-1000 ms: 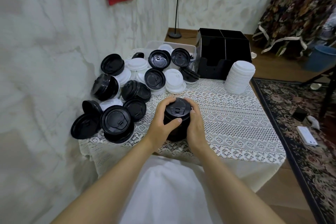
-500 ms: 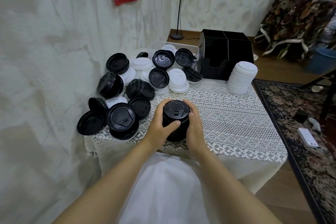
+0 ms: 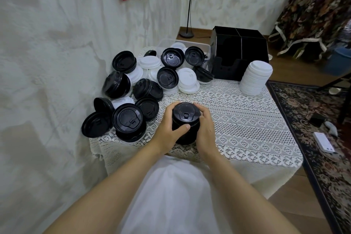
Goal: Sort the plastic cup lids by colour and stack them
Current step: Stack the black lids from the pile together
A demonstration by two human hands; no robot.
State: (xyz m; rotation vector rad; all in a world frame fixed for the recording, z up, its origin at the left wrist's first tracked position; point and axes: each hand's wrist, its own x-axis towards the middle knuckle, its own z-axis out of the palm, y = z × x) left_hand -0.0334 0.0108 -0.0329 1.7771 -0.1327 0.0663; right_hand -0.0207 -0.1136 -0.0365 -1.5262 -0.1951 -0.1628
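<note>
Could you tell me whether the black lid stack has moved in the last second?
No, not noticeably: the black lid stack stays just right of the large black lid on the lace tablecloth; only the camera shifted.

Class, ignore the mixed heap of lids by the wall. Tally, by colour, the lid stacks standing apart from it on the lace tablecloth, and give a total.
Black lid stack: 1, gripped between the left hand and the right hand
White lid stack: 1
Total: 2
</note>
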